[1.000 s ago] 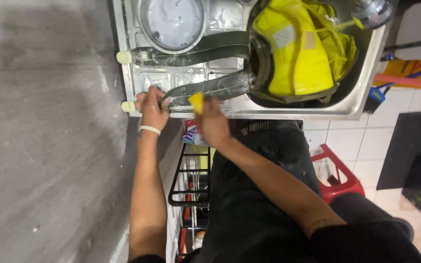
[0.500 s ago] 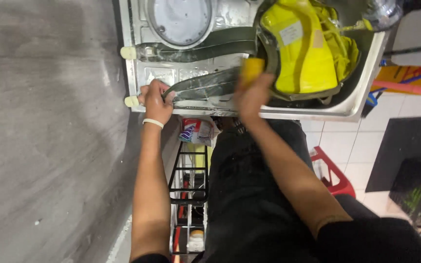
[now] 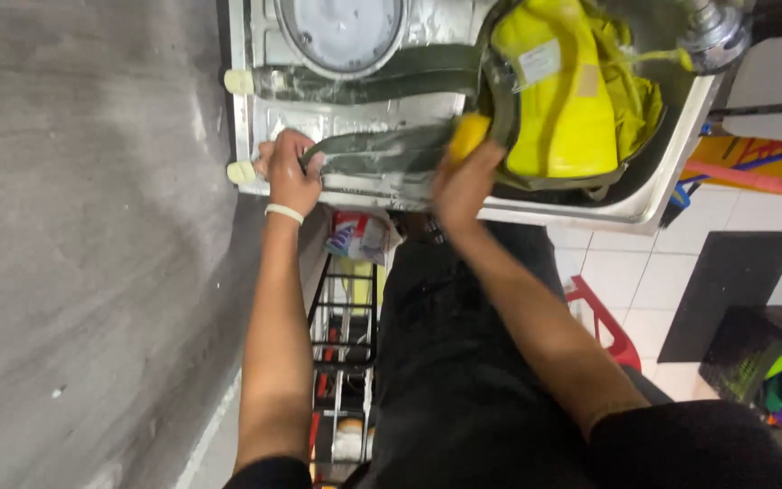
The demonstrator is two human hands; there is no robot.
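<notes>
An olive-green backpack with a bright yellow lining [image 3: 563, 100] lies in a steel sink [image 3: 662, 190]. One wet, soapy shoulder strap [image 3: 373, 158] stretches left across the drainboard. My left hand [image 3: 287, 172] grips that strap's end near the sink's left edge. My right hand [image 3: 463, 181] presses a yellow sponge [image 3: 468, 136] on the strap where it meets the bag. A second strap [image 3: 364, 81] lies parallel above.
A round pale lid or dish [image 3: 341, 27] sits on the drainboard, and a metal tap [image 3: 712, 32] is at the top right. Below the sink are a black wire rack [image 3: 341, 344], a red stool [image 3: 604, 317] and a dark mat [image 3: 726, 290]. A grey surface [image 3: 92, 226] fills the left.
My right hand has slid the yellow sponge along the strap, from close to my left hand to the bag end. My left hand has kept its hold.
</notes>
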